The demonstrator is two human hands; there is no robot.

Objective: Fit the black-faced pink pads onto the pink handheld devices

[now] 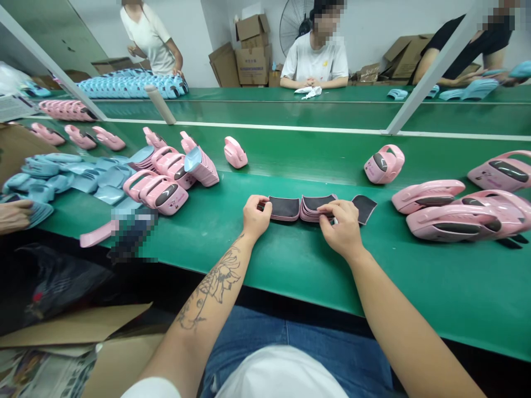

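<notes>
Two short stacks of curved pink panels with dark faces lie side by side before me. My left hand (pixel 256 216) is closed at the outer edge of the left stack (pixel 284 209), thumb and fingers curled onto its end. On the right stack (pixel 315 203), my right hand (pixel 343 225) has its fingers bent over the right end, gripping it; the palm side is hidden. A single dark-faced panel (pixel 365 209) lies just beyond the right hand, tilted and partly covered by it.
Pink handled housings stand to the right (pixel 460 218), with more at left (pixel 161 193). Light blue panels (pixel 110 182) are heaped at left beside another person's hand (pixel 15 215). Across the green table (pixel 290 265) are several people, a slanted post (pixel 431 69) and cartons.
</notes>
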